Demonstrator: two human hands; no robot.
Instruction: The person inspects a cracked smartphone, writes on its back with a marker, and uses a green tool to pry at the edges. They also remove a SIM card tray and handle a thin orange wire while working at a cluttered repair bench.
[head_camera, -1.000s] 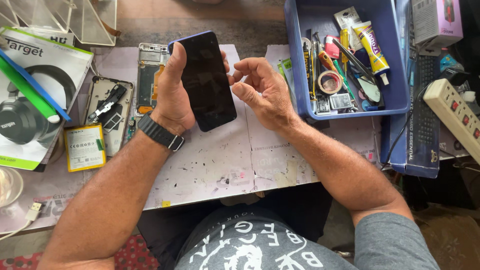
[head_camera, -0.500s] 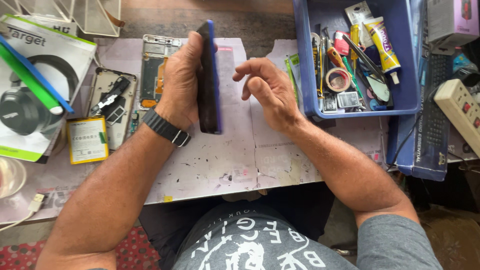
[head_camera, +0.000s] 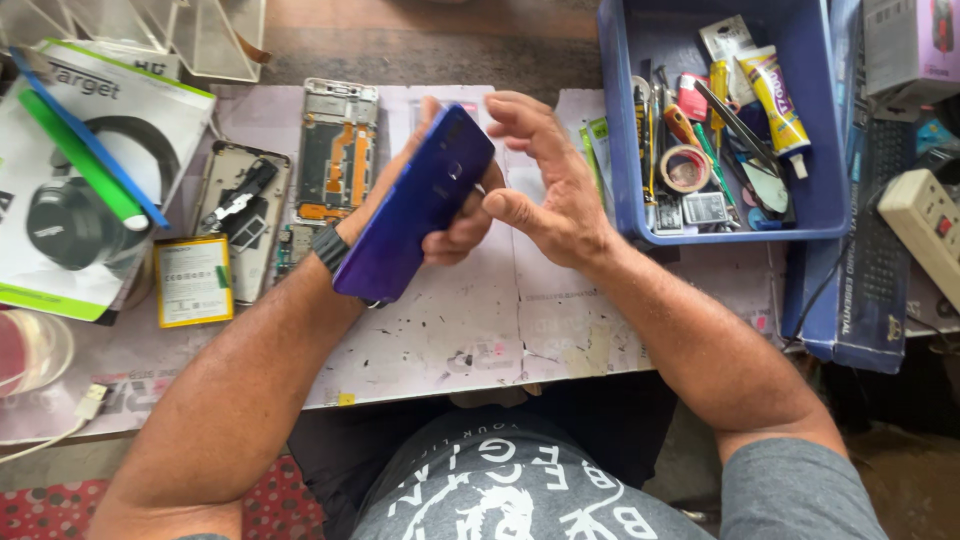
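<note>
Glossy blue phone held back-up over the stained work mat

The left hand (head_camera: 440, 215) grips a smooth, slim purple-blue phone (head_camera: 415, 205), tilted, above the scuffed paper mat (head_camera: 470, 330). The right hand (head_camera: 545, 185) hovers open just right of it, fingers curved. A bare metal phone frame (head_camera: 335, 150) lies far left; a blue plastic tool bin (head_camera: 720, 115) sits right.

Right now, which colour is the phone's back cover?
Glossy blue shading to purple, on the phone; head view.

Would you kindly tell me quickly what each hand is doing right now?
Left hand: closed around the blue phone, held tilted above the work mat.
Right hand: open, fingers curled, holding nothing, beside the phone.
</note>
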